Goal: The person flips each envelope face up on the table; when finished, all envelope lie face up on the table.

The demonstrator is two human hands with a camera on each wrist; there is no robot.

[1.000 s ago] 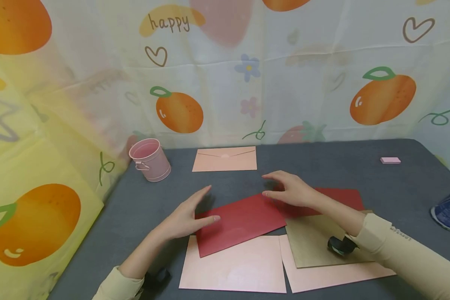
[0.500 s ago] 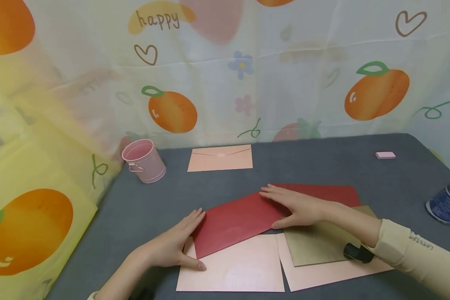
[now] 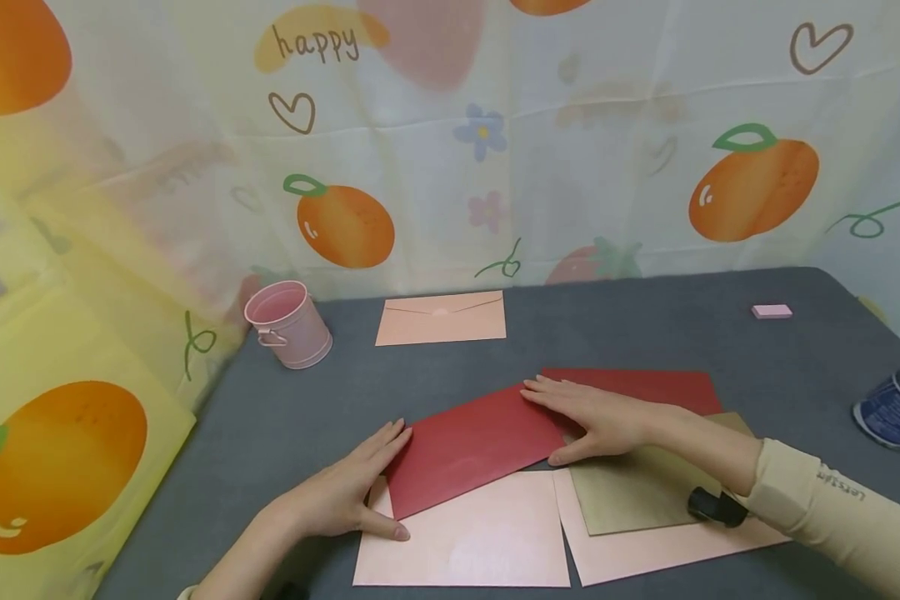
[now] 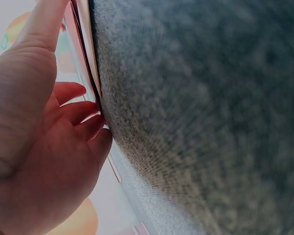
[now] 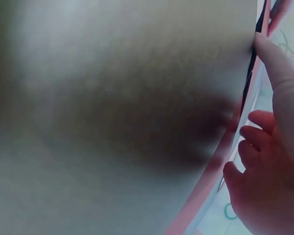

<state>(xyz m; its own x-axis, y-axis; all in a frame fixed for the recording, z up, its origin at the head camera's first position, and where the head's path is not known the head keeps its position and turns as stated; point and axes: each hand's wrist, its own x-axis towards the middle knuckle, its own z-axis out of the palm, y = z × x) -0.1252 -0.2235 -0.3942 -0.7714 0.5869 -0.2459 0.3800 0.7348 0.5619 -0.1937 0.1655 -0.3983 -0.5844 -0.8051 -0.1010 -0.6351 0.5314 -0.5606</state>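
A red envelope (image 3: 472, 446) lies tilted across the far edge of a pale pink envelope (image 3: 465, 542). My left hand (image 3: 345, 483) rests at its left end, fingers along the edge and thumb on the pink envelope. At its right end, my right hand (image 3: 600, 417) lies with straight fingers on the red paper and the thumb spread toward me. Beneath that hand and forearm are a second red envelope (image 3: 660, 387) and a gold envelope (image 3: 637, 492), partly hidden. Under the gold one, another pale pink envelope (image 3: 675, 554) shows. Neither hand grips anything in the wrist views.
A closed pink envelope (image 3: 442, 321) lies at the back of the grey table (image 3: 607, 321). A small pink bucket (image 3: 292, 333) stands at the back left. To the far right are a pink eraser-like block (image 3: 772, 312) and a blue pot (image 3: 888, 417) holding dark sticks.
Both hands have come down onto the ends of the tilted red envelope, the left moving nearer to me. The head view has shifted slightly. Over the last half second the hands barely move.
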